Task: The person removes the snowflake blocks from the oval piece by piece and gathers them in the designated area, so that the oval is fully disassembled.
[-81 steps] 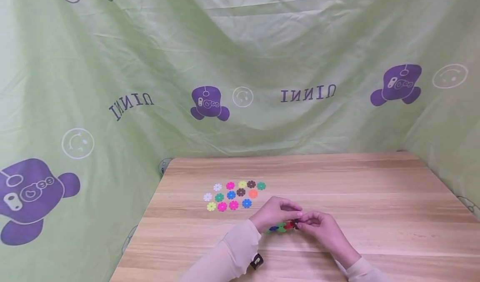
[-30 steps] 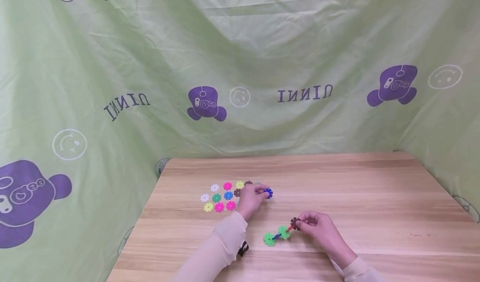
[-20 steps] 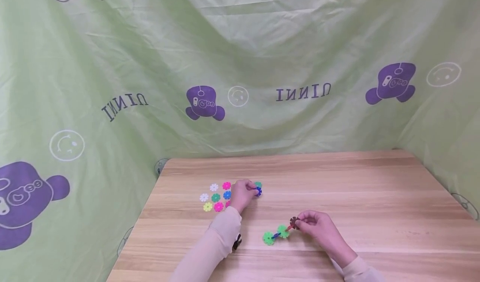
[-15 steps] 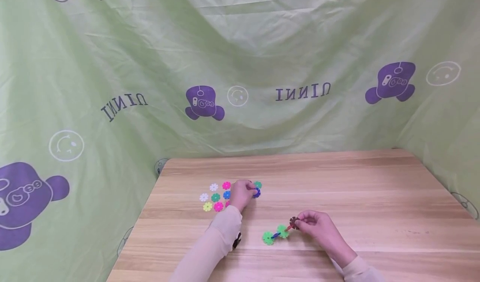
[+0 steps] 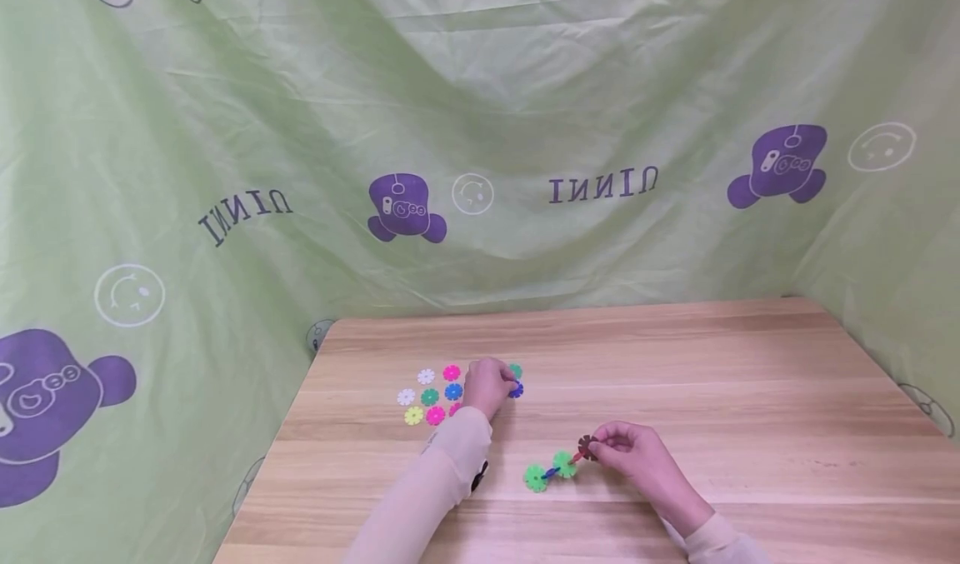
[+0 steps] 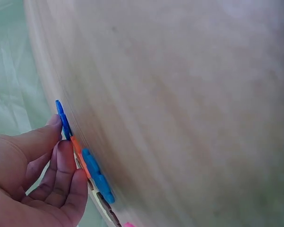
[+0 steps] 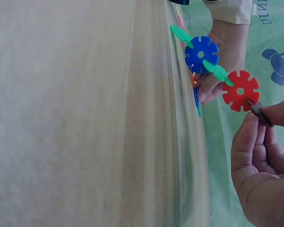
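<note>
My left hand (image 5: 489, 387), over the right side of the loose snowflake discs, pinches a dark blue snowflake disc (image 6: 62, 118) between thumb and fingertips. Close below that disc in the left wrist view lie an orange disc (image 6: 79, 153) and a lighter blue disc (image 6: 98, 176). My right hand (image 5: 637, 456) pinches a brown snowflake disc (image 5: 588, 447) at the end of a linked chain. From it run a red disc (image 7: 241, 91), a green disc (image 5: 564, 465), a blue disc (image 7: 202, 55) and a last green disc (image 5: 536, 478).
Loose snowflake discs lie in rows on the wooden table (image 5: 712, 381), among them a white disc (image 5: 406, 397), a pink disc (image 5: 452, 373) and a yellow disc (image 5: 413, 416). My left hand hides several. A green curtain (image 5: 525, 256) hangs behind the table.
My left hand has left the chain and moved over to the loose discs, with the dark blue disc in its fingers. The chain now hangs from my right hand, which has hardly moved.
</note>
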